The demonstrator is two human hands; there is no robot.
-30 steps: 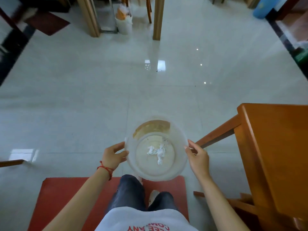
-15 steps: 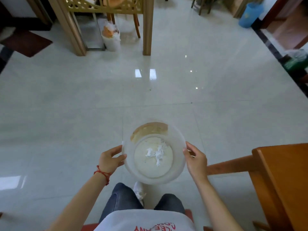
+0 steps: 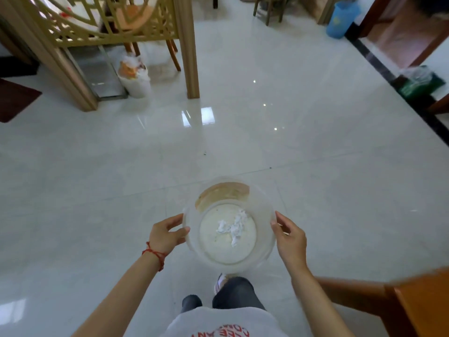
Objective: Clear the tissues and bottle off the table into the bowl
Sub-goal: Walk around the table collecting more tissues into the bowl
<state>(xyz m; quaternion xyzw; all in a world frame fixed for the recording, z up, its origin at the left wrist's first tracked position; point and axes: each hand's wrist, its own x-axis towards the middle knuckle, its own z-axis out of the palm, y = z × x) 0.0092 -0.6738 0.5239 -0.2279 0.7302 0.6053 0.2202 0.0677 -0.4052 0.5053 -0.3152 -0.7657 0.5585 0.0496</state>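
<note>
Bowl [image 3: 263, 239] carried farther from table [image 3: 422, 310] | tissues [image 3: 233, 226] inside | both hands' fingers [image 3: 179, 231] gripping rim

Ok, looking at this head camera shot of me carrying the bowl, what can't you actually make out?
- Bottle: none visible in the bowl; only crumpled tissues show.
- Wooden table: cut off by the bottom-right edge and blurred, so its top is unseen.
- Shirt lettering: cut off by the bottom edge.
- Left hand and right hand: fingers beyond the rim are hidden by the cloudy bowl wall.
</note>
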